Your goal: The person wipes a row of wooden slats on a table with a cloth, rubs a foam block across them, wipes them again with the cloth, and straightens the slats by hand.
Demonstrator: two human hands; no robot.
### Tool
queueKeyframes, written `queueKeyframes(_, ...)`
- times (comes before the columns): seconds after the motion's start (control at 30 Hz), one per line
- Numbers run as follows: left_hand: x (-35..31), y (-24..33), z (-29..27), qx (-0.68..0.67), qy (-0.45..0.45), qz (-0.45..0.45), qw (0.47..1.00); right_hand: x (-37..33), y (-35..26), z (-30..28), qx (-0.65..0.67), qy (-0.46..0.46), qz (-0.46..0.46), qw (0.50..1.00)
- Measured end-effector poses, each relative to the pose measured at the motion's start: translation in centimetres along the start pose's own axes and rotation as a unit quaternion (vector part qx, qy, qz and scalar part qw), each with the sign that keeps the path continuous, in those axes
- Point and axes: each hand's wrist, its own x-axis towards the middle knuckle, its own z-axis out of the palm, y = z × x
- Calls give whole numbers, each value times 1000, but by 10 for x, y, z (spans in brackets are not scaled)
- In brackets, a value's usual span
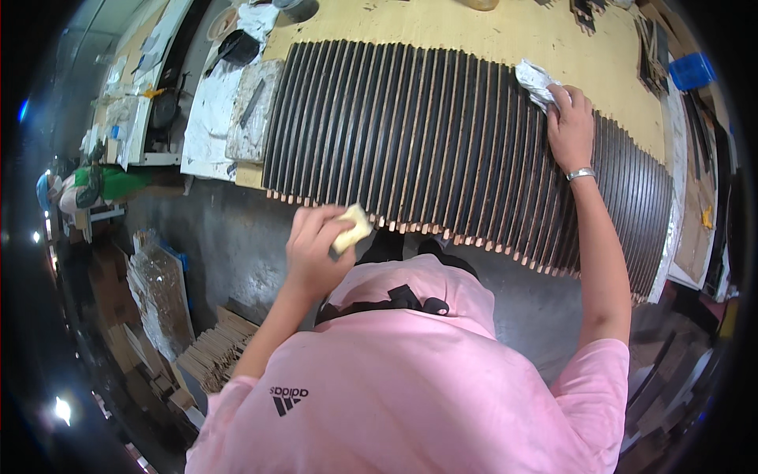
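Note:
A long row of narrow wooden strips [410,134], with dark faces and bare wood edges and ends, lies side by side across the table. My left hand [313,246] is closed on a pale yellow sponge [352,229], just off the near ends of the strips. It is slightly blurred. Toward the far edge of the row, on the right, my right hand [572,130] grips a crumpled white cloth [537,82]. The cloth lies over the far ends of some strips, and the hand covers part of the row.
Beyond the strips stretches the yellowish tabletop [379,24]. A black cup [239,49] and a stained board [254,110] sit at the left. A blue container [692,72] stands far right. Stacked wood pieces [213,347] are on the floor, lower left. Another person [87,186] is at far left.

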Motion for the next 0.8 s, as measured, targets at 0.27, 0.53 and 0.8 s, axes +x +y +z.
queueKeyframes(0.27,35,2,-3,-41,22,17,999,2,-3,-3,-2,11,-7,1000)
queueKeyframes(0.53,65,-44,-4,-57,42,-10,997,2,-8,-5,-1,5,-2,1000)
queueKeyframes(0.8,134,-71,-4,-51,64,20,996,7,-10,-11,6,-2,11,1000)
